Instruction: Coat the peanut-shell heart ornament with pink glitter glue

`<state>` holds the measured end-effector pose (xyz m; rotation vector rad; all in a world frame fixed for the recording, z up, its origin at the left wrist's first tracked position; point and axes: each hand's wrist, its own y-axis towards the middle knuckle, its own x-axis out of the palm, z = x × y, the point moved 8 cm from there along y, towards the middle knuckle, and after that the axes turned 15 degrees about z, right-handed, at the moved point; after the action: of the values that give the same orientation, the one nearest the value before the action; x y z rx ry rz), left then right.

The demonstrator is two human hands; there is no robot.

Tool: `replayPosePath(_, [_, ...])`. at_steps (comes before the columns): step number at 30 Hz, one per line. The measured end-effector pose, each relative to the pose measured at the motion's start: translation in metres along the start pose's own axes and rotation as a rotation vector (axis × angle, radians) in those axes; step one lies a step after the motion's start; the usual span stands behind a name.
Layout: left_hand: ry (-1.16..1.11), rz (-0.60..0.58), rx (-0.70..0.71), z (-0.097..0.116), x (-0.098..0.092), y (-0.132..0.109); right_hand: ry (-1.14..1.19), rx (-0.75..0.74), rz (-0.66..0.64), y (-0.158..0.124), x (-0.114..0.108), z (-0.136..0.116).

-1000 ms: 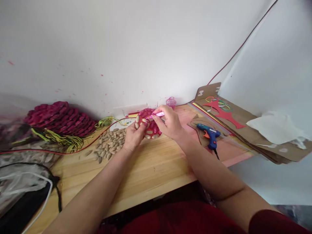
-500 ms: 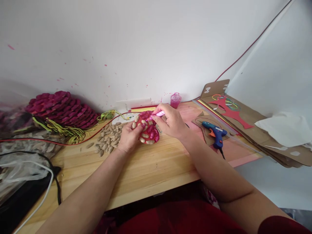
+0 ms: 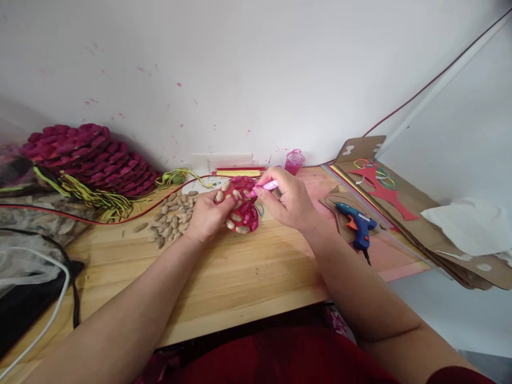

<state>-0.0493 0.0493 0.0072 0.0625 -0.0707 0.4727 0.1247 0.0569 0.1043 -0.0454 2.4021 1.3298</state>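
My left hand (image 3: 208,216) is closed on a red disc (image 3: 239,205) with peanuts in their shells stuck over it, thumb on top. Some of its peanuts are painted shiny magenta, mostly along the right side; others keep their pale shell colour. In a pinch, my right hand (image 3: 290,198) holds a paintbrush with a pale pink handle (image 3: 270,185), its tip against the disc's upper right part. Loose peanuts (image 3: 172,218) lie on the wooden table just left of my left hand. Behind my right hand stands a plastic cup (image 3: 295,161) stained with magenta paint.
Finished-looking magenta discs (image 3: 92,160) with yellow-green strings (image 3: 114,205) are stacked at left, near plastic bags (image 3: 32,261). A blue glue gun (image 3: 358,224) lies at right, beside cardboard (image 3: 440,234) with a red cutout (image 3: 386,192). A red cord (image 3: 160,205) crosses the table's back left.
The view has shifted slightly. My left hand still grips the peanut disc, and the brush tip in my right hand has moved a little along the disc's painted upper right.
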Motion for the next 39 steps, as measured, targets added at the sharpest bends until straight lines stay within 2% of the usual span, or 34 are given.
replayPosePath(5, [0.064,0.003,0.017,0.004,-0.001,0.000,0.031,-0.007,0.009,0.002,-0.002,-0.002])
replayPosePath(17, [0.032,0.011,0.072,0.015,-0.001,-0.006,0.036,-0.004,-0.007,0.001,-0.003,-0.008])
replayPosePath(24, [0.012,0.001,0.047,0.010,-0.001,-0.005,0.016,0.004,-0.058,0.001,-0.001,-0.006])
replayPosePath(34, [-0.011,0.037,0.064,0.007,-0.005,0.001,0.025,-0.002,-0.068,0.002,-0.003,-0.007])
replayPosePath(39, [-0.014,0.012,0.051,0.005,-0.004,0.001,0.044,-0.024,-0.052,0.002,-0.005,-0.009])
